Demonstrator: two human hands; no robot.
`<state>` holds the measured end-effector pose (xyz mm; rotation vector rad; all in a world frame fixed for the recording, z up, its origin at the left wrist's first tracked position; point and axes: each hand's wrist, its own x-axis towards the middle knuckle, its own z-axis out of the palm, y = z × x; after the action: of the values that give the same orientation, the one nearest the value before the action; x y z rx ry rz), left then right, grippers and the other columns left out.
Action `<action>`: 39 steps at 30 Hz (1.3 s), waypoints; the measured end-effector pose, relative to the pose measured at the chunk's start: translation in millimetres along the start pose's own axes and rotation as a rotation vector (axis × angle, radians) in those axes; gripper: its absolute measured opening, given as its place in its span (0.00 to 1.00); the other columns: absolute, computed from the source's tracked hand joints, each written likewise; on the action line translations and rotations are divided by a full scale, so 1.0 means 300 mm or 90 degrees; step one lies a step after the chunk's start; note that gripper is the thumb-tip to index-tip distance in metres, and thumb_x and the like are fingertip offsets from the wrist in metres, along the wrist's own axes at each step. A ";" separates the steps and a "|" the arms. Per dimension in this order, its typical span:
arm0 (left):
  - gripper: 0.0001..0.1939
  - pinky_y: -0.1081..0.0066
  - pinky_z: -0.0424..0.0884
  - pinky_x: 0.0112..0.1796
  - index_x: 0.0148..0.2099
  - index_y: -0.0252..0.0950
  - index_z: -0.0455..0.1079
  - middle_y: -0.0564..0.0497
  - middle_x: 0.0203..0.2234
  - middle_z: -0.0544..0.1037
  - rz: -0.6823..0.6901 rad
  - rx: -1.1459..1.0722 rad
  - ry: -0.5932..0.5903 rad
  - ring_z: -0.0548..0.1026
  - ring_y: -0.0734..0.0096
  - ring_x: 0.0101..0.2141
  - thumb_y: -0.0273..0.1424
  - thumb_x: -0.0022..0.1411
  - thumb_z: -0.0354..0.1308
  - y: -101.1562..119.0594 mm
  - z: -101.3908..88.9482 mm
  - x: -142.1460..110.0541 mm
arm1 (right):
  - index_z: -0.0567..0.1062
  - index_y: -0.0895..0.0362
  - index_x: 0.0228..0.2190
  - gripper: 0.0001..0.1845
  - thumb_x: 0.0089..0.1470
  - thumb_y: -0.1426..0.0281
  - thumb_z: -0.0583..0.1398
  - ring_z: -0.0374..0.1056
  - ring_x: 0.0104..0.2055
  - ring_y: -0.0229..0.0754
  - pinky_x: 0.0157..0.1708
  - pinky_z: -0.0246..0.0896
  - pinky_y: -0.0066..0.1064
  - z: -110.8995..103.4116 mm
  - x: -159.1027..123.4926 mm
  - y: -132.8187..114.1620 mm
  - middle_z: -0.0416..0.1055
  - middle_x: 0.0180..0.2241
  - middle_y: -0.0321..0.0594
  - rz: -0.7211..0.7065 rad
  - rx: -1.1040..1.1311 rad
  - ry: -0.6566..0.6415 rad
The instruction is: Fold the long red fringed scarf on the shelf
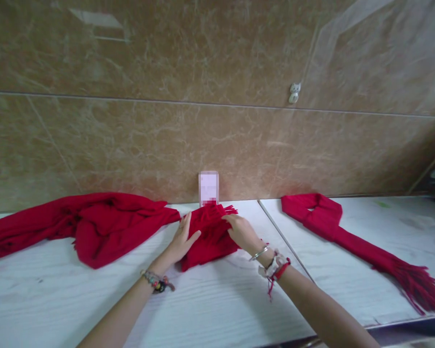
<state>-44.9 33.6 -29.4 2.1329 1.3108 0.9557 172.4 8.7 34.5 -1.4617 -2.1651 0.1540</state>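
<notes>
A folded red scarf (208,249) with a fringe lies on the white tabletop in front of me. My left hand (181,239) rests along its left edge, thumb stretched out over the cloth and fingers extended. At the opposite side, my right hand (242,233) has its fingers curled onto the fringe, which appears pinched between them; the fingertips are partly hidden. Bracelets circle both wrists.
A loosely bunched red cloth (108,227) lies to the left. On the right, another red scarf (351,244) is looped, its fringe reaching the front edge. A blurred, phone-shaped object (208,186) leans on the tiled wall (130,140). A seam (286,241) crosses the table.
</notes>
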 end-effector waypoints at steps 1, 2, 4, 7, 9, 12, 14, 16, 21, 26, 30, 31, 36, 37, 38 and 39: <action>0.40 0.53 0.39 0.57 0.63 0.29 0.34 0.34 0.62 0.39 0.015 0.013 -0.019 0.37 0.55 0.61 0.49 0.58 0.43 -0.006 -0.002 -0.005 | 0.72 0.59 0.40 0.23 0.41 0.83 0.52 0.67 0.42 0.42 0.43 0.60 0.32 0.004 0.001 0.025 0.72 0.38 0.44 0.071 0.076 0.049; 0.43 0.52 0.39 0.57 0.63 0.29 0.33 0.32 0.62 0.37 0.030 0.027 -0.035 0.36 0.53 0.61 0.50 0.57 0.46 -0.011 -0.005 -0.009 | 0.73 0.59 0.38 0.20 0.41 0.82 0.52 0.68 0.40 0.42 0.43 0.60 0.33 0.009 -0.001 0.053 0.73 0.36 0.43 0.149 0.155 0.095; 0.48 0.49 0.39 0.56 0.64 0.28 0.30 0.30 0.61 0.35 0.047 0.049 -0.054 0.34 0.49 0.60 0.51 0.54 0.50 -0.015 -0.011 -0.013 | 0.73 0.59 0.32 0.14 0.42 0.79 0.53 0.69 0.35 0.42 0.38 0.63 0.33 0.019 -0.014 0.118 0.73 0.30 0.41 0.303 0.304 0.144; 0.52 0.47 0.40 0.56 0.64 0.30 0.28 0.30 0.61 0.33 0.044 0.067 -0.061 0.32 0.46 0.60 0.50 0.51 0.54 -0.013 -0.018 -0.012 | 0.72 0.61 0.34 0.14 0.44 0.76 0.52 0.69 0.28 0.41 0.29 0.65 0.32 0.025 -0.048 0.211 0.72 0.26 0.41 0.381 0.363 0.142; 0.53 0.48 0.40 0.56 0.64 0.31 0.27 0.32 0.62 0.34 0.042 0.072 -0.068 0.32 0.46 0.60 0.50 0.50 0.55 -0.010 -0.023 -0.009 | 0.69 0.61 0.41 0.19 0.44 0.75 0.52 0.70 0.30 0.42 0.30 0.66 0.35 0.012 -0.065 0.247 0.72 0.31 0.46 0.406 0.360 0.159; 0.54 0.50 0.40 0.56 0.64 0.31 0.26 0.32 0.62 0.34 0.034 0.070 -0.081 0.33 0.47 0.60 0.49 0.49 0.57 -0.012 -0.032 -0.007 | 0.62 0.59 0.50 0.28 0.43 0.73 0.55 0.66 0.44 0.47 0.42 0.62 0.43 -0.025 -0.059 0.230 0.66 0.45 0.50 0.308 0.301 0.204; 0.55 0.50 0.41 0.57 0.64 0.31 0.26 0.32 0.62 0.35 0.029 0.063 -0.084 0.33 0.47 0.60 0.47 0.48 0.58 -0.017 -0.035 -0.006 | 0.60 0.56 0.52 0.32 0.42 0.72 0.58 0.57 0.53 0.48 0.50 0.55 0.46 -0.044 -0.036 0.165 0.61 0.52 0.49 0.078 0.199 0.169; 0.55 0.50 0.41 0.57 0.64 0.31 0.26 0.33 0.62 0.37 0.027 0.053 -0.081 0.34 0.48 0.60 0.46 0.48 0.59 -0.019 -0.036 -0.006 | 0.58 0.55 0.54 0.34 0.43 0.72 0.58 0.51 0.57 0.47 0.54 0.48 0.46 -0.046 -0.004 0.077 0.57 0.55 0.49 -0.140 0.088 0.054; 0.55 0.51 0.43 0.57 0.64 0.31 0.29 0.35 0.62 0.39 0.013 0.046 -0.070 0.37 0.47 0.60 0.43 0.46 0.61 -0.006 -0.036 -0.009 | 0.58 0.61 0.55 0.34 0.44 0.77 0.57 0.45 0.60 0.49 0.57 0.42 0.45 0.018 0.098 -0.078 0.54 0.57 0.50 -0.376 -0.138 -0.128; 0.59 0.50 0.42 0.57 0.63 0.25 0.26 0.27 0.61 0.35 -0.017 0.051 -0.083 0.38 0.47 0.60 0.41 0.43 0.63 0.002 -0.035 -0.005 | 0.59 0.64 0.54 0.27 0.50 0.82 0.49 0.57 0.53 0.45 0.51 0.52 0.38 0.069 0.201 -0.056 0.63 0.50 0.52 -0.335 -0.238 -0.123; 0.60 0.49 0.42 0.56 0.64 0.30 0.25 0.31 0.61 0.36 -0.007 0.030 -0.073 0.38 0.47 0.60 0.42 0.42 0.64 -0.013 -0.030 -0.002 | 0.63 0.64 0.51 0.23 0.52 0.82 0.49 0.63 0.48 0.46 0.48 0.55 0.36 0.072 0.244 -0.033 0.69 0.43 0.52 -0.263 -0.232 -0.135; 0.60 0.49 0.42 0.56 0.64 0.31 0.25 0.32 0.62 0.37 -0.002 0.023 -0.069 0.38 0.46 0.60 0.43 0.42 0.64 -0.015 -0.029 -0.002 | 0.66 0.62 0.48 0.21 0.51 0.81 0.51 0.64 0.47 0.45 0.47 0.55 0.36 0.070 0.251 -0.032 0.71 0.41 0.50 -0.215 -0.208 -0.122; 0.59 0.50 0.44 0.56 0.64 0.29 0.28 0.30 0.61 0.39 -0.012 0.022 -0.073 0.39 0.46 0.60 0.44 0.42 0.63 -0.011 -0.031 -0.005 | 0.71 0.59 0.41 0.18 0.47 0.80 0.53 0.67 0.44 0.45 0.43 0.58 0.31 0.042 0.268 0.015 0.73 0.39 0.47 0.071 -0.124 0.005; 0.59 0.51 0.44 0.56 0.64 0.28 0.29 0.30 0.61 0.39 -0.014 0.026 -0.079 0.39 0.46 0.60 0.45 0.42 0.63 -0.009 -0.032 -0.006 | 0.71 0.60 0.41 0.18 0.48 0.79 0.52 0.68 0.42 0.45 0.40 0.60 0.31 0.031 0.265 0.040 0.73 0.38 0.48 0.115 -0.126 0.025; 0.58 0.51 0.43 0.57 0.64 0.28 0.30 0.31 0.61 0.39 -0.014 0.030 -0.085 0.39 0.47 0.60 0.45 0.43 0.62 -0.008 -0.033 -0.006 | 0.71 0.61 0.41 0.17 0.50 0.78 0.50 0.69 0.40 0.45 0.37 0.62 0.31 0.020 0.260 0.071 0.74 0.36 0.48 0.164 -0.124 0.045; 0.58 0.52 0.43 0.57 0.64 0.29 0.30 0.32 0.61 0.39 -0.012 0.033 -0.091 0.38 0.47 0.60 0.46 0.43 0.62 -0.007 -0.034 -0.007 | 0.71 0.61 0.41 0.18 0.51 0.78 0.48 0.70 0.37 0.45 0.34 0.63 0.30 0.007 0.250 0.105 0.74 0.34 0.48 0.210 -0.123 0.061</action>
<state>-54.6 33.0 -24.7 2.1803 1.2963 0.7536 176.5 89.0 47.6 -1.8898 -1.8925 -0.0118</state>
